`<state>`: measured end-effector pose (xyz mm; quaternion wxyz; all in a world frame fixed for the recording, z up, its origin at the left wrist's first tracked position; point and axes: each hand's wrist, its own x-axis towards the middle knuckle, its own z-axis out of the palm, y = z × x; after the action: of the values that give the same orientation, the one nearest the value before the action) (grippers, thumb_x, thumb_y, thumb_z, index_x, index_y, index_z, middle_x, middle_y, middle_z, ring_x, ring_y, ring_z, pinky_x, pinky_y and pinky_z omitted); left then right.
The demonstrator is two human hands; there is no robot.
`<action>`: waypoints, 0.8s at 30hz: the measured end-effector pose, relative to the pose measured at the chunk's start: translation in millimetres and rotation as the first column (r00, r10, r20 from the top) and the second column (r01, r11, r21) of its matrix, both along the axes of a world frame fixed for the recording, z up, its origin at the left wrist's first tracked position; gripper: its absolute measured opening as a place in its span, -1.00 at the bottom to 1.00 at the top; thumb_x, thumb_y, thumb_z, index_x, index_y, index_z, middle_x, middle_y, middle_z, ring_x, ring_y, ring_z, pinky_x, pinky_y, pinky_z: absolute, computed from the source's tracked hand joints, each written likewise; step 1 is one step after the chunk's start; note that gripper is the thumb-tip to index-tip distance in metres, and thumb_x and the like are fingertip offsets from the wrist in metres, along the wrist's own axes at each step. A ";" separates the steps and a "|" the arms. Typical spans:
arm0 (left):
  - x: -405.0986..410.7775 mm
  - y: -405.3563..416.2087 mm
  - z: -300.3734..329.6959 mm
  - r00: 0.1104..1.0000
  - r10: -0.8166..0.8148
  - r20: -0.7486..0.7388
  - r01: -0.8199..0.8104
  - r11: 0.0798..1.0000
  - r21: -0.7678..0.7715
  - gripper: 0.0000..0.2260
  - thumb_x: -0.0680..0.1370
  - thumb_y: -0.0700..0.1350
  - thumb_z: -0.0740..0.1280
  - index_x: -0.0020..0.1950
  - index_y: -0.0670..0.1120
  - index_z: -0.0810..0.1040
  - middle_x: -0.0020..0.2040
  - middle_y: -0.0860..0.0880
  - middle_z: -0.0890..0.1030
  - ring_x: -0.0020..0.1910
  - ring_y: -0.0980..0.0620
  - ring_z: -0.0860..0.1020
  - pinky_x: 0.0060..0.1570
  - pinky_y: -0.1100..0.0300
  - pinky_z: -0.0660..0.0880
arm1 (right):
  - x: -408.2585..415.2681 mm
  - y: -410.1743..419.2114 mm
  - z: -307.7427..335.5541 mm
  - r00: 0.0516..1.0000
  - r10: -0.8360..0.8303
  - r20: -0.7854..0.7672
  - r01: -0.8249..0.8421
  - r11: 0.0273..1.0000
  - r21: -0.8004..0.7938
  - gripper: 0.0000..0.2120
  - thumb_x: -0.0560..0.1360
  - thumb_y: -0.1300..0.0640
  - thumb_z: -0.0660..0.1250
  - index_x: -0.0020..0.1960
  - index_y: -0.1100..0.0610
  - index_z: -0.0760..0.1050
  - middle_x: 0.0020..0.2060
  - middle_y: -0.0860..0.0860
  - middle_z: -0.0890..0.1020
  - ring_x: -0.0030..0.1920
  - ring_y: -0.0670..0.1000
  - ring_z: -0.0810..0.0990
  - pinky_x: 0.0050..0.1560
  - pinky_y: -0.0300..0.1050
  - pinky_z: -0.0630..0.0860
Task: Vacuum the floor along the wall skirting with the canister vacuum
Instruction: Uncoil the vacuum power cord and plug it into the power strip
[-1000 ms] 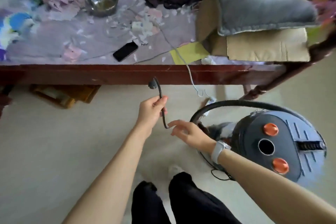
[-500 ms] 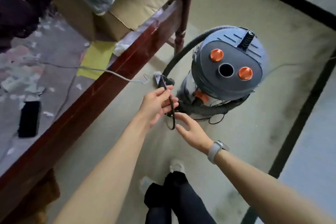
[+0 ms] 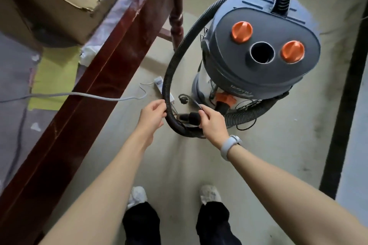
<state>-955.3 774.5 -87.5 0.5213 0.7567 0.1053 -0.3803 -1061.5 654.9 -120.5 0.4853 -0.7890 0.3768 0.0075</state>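
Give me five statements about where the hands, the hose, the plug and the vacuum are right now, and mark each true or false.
1. The left hand grips the black ribbed hose. True.
2. The right hand rests on an orange knob on the vacuum's lid. False: it pinches the thin black power cord down near the floor.
3. The plug is pushed into the white power strip. False: it hangs free beside the strip.
4. The canister vacuum stands upright on the floor. True.
5. A watch sits on the left wrist. False: it is on the right wrist.
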 end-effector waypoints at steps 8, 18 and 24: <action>33.5 85.0 -111.2 0.995 -0.043 -0.085 0.049 0.997 0.067 -0.85 0.62 -0.17 0.18 0.14 -0.07 0.48 -0.10 0.03 0.53 -0.06 0.01 0.53 0.01 0.14 0.44 | 56.3 38.5 -77.3 0.949 0.129 -0.287 -0.234 0.900 -0.369 -0.67 0.57 0.22 0.13 0.31 0.19 0.41 0.13 0.12 0.54 0.19 0.20 0.42 0.09 0.07 0.37; 61.6 113.0 -223.3 0.991 -0.133 0.012 0.133 0.991 0.027 -0.85 0.61 -0.19 0.18 0.15 -0.08 0.47 -0.09 -0.01 0.53 -0.13 0.05 0.52 -0.15 0.25 0.43 | 24.5 116.8 -177.8 0.824 0.564 -0.043 -0.383 0.501 -0.776 -0.57 0.38 0.34 0.06 0.10 0.26 0.60 0.12 0.20 0.61 0.13 0.20 0.59 0.16 0.13 0.52; 62.3 114.9 -326.5 0.859 -0.451 0.243 0.420 0.891 0.170 -0.73 0.59 -0.18 0.18 0.28 -0.07 0.49 0.22 -0.05 0.56 0.16 -0.02 0.52 0.22 0.10 0.43 | 0.4 124.9 -291.8 0.679 0.704 -0.207 -0.622 0.402 -0.672 -0.59 0.37 0.27 0.06 0.10 0.17 0.56 0.00 0.12 0.64 -0.02 0.15 0.64 -0.13 -0.04 0.61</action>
<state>-893.0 889.4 -414.0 0.3884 0.8338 -0.1212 -0.3730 -1061.1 779.8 -412.2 0.1262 -0.9917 -0.0221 0.0138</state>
